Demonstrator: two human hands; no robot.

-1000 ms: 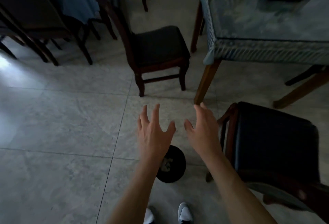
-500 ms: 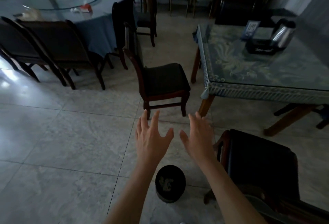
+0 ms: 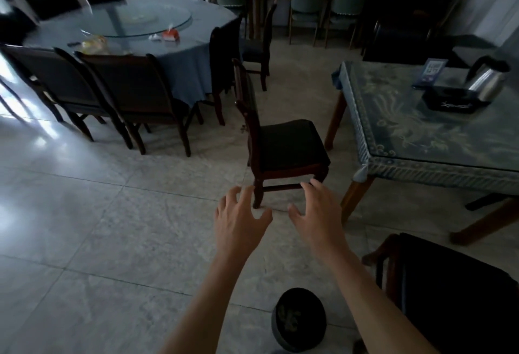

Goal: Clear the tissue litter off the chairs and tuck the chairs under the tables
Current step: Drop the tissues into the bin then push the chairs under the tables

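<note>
Pale grey stone tile makes up the floor (image 3: pixel 98 241), and it gives the widest open room in the left and near-left of the scene, bare of furniture. To the right stands the rectangular glass-topped surface (image 3: pixel 421 140), its near left corner and leg jutting towards the middle; far left is the round blue-clothed surface (image 3: pixel 182 64), with chairs already drawn up to it. Between the two, the dark wooden chair (image 3: pixel 283 145) stands clear of both, seat turned to the right-hand surface, its seat bare of tissue so far as the dim light shows. A second chair (image 3: pixel 449 292) sits near right, also pulled out. A small dark bin (image 3: pixel 299 322) rests on the floor just by the feet. Both hands reach forward, empty: the left hand (image 3: pixel 238 224) and the right hand (image 3: pixel 317 213) have fingers spread and slightly curled, touching nothing, short of the chair. The likely step is tucking that chair in; it would go best gripped by the backrest from the left side and slid straight right, keeping the front legs inside the surface's corner leg and off the hanging cloth fringe.
</note>
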